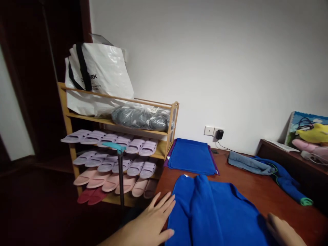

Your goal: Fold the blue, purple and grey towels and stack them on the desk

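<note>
the fingers (pixel 164 202) of the left hand (pixel 155 222) are spread apart and laid flat, tips at the left edge of a blue cloth (pixel 230 212). the right hand (pixel 284 230) is at the cloth's right edge, blurred and partly out of view; whether its fingers grip the fabric, i cannot tell. the blue cloth lies between the two hands on the reddish-brown worktop (pixel 242 181), its lower part running out of view, with a raised fold running lengthwise left of its middle and a small white label (pixel 186 175) at its far left corner.

just beyond it sits a neatly folded blue cloth stack (pixel 192 155), with purple fabric (pixel 214 160) showing at its sides. to the right lie a rolled grey-blue cloth (pixel 249 163) and a blue garment with green trim (pixel 288 184), touching each other. behind the worktop, a black power adapter (pixel 219 134) is plugged into the wall.

left of the worktop stands a wooden shoe rack (pixel 176 109) with lilac slippers (pixel 134 146), pink slippers (pixel 110 182) and red slippers (pixel 92 195); a white tote bag (pixel 107 68) sits on top. a teal-topped pole (pixel 120 177) stands before the rack.
</note>
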A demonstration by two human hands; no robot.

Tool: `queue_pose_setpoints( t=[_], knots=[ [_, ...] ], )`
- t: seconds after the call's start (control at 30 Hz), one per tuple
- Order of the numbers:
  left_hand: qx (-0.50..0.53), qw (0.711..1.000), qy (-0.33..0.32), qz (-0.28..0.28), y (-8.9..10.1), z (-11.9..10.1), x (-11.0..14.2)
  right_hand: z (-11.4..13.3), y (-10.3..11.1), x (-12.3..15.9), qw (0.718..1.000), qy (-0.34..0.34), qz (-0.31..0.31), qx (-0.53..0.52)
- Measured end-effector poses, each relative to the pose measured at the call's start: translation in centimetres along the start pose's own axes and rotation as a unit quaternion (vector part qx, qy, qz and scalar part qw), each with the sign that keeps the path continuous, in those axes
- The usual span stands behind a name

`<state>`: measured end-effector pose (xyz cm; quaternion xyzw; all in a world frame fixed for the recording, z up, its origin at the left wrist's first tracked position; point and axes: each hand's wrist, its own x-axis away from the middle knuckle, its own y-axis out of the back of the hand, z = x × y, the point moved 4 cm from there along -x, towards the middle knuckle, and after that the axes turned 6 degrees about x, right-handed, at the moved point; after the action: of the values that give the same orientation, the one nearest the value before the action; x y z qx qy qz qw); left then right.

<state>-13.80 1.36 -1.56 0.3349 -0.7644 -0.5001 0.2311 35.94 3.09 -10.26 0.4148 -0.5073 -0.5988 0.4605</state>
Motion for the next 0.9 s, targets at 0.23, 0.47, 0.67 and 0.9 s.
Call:
queue_pose_setpoints(
  t=[0.23, 0.47, 0.67, 0.9],
  knots=[
    [0.002, 0.997, -0.022, -0.067, -1.6, -3.0, -6.0, 10.8, 1.5, 0.5, 0.989, 0.119, -0.079, -0.02],
    [-0.019, 0.999, -0.016, -0.034, -2.5, -1.2, -5.4, 7.5, -1.3, -1.1, 0.996, 0.084, -0.019, -0.015],
    [-0.039, 0.997, -0.008, -0.069, -1.4, 0.8, -1.5, -1.5, -2.0, -2.5, 0.994, 0.083, -0.057, -0.049],
    [-0.023, 0.998, 0.0, -0.059, -0.1, 1.8, -0.3, -7.5, -0.5, -2.9, 0.985, 0.03, -0.106, -0.134]
  ],
)
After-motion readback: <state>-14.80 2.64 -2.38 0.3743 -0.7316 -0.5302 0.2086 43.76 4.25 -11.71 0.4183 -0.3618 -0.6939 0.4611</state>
